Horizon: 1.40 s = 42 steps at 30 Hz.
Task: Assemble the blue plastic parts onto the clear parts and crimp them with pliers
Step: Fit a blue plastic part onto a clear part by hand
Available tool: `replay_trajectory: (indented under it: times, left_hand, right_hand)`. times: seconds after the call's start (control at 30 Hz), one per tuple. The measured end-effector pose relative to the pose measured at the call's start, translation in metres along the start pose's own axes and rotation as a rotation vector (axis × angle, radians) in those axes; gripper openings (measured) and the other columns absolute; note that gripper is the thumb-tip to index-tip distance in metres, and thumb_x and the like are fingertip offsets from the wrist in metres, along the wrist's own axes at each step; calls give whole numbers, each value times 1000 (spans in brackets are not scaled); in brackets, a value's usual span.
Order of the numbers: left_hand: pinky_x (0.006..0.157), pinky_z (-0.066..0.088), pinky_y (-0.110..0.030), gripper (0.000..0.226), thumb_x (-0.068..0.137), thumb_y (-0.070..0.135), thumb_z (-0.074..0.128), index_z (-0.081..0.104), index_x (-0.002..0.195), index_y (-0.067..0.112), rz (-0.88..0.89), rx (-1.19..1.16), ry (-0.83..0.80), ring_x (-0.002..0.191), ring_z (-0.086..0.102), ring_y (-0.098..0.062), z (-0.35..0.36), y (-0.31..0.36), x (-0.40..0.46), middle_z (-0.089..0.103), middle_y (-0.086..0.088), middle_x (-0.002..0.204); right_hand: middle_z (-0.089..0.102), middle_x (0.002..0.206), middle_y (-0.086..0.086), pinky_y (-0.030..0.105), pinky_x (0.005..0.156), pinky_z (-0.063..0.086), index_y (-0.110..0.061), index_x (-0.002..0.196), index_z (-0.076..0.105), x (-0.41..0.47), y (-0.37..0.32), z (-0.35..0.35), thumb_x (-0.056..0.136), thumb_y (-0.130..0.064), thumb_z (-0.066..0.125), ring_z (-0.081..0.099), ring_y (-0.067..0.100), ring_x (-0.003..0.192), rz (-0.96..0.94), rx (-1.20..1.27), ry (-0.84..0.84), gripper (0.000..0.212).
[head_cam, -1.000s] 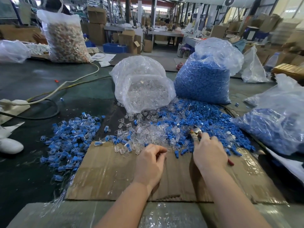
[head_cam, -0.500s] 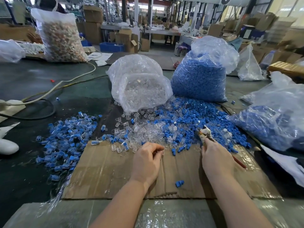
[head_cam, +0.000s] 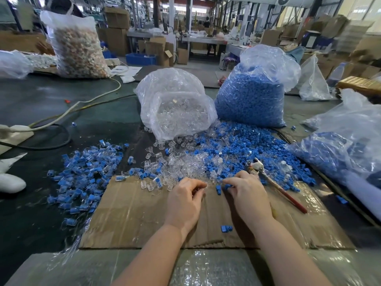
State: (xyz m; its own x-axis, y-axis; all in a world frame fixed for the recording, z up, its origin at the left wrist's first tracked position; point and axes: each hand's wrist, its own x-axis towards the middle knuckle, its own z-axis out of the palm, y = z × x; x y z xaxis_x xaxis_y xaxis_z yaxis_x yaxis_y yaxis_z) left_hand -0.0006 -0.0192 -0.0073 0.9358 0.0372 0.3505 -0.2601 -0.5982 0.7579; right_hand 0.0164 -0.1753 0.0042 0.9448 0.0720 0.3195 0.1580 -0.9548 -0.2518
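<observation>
My left hand (head_cam: pixel 183 201) rests on the cardboard sheet (head_cam: pixel 134 213) with thumb and forefinger pinched together, apparently on a clear part that is hard to make out. My right hand (head_cam: pixel 247 195) pinches a blue part (head_cam: pixel 226 185) at the near edge of the pile. The red-handled pliers (head_cam: pixel 278 188) lie free just right of that hand, jaws on the pile. Loose clear parts (head_cam: pixel 185 162) and blue parts (head_cam: pixel 247 145) are heaped in front of both hands. One blue part (head_cam: pixel 226 228) lies alone on the cardboard between my wrists.
A heap of joined blue-and-clear pieces (head_cam: pixel 86 170) spreads at the left. Behind the pile stand a bag of clear parts (head_cam: pixel 175 108) and a bag of blue parts (head_cam: pixel 249 96); another blue-filled bag (head_cam: pixel 340 149) lies at the right. Cables (head_cam: pixel 61 118) cross the dark table.
My right hand has let go of the pliers, which now lie on the cardboard, and moved left to pinch a blue part. A blue part dropped onto the cardboard. My left hand barely moved.
</observation>
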Motion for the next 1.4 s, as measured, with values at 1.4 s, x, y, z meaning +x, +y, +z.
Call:
replay_trajectory:
  times: [1.4]
  left_hand:
    - [79, 41, -12, 27, 88, 27, 61, 65, 111, 16, 70, 20, -39, 85, 50, -5, 3, 9, 2, 49, 10, 96]
  right_hand:
    - [57, 72, -19, 0, 64, 36, -20, 79, 60, -14, -5, 13, 78, -7, 72, 53, -5, 71, 199, 603, 299, 18]
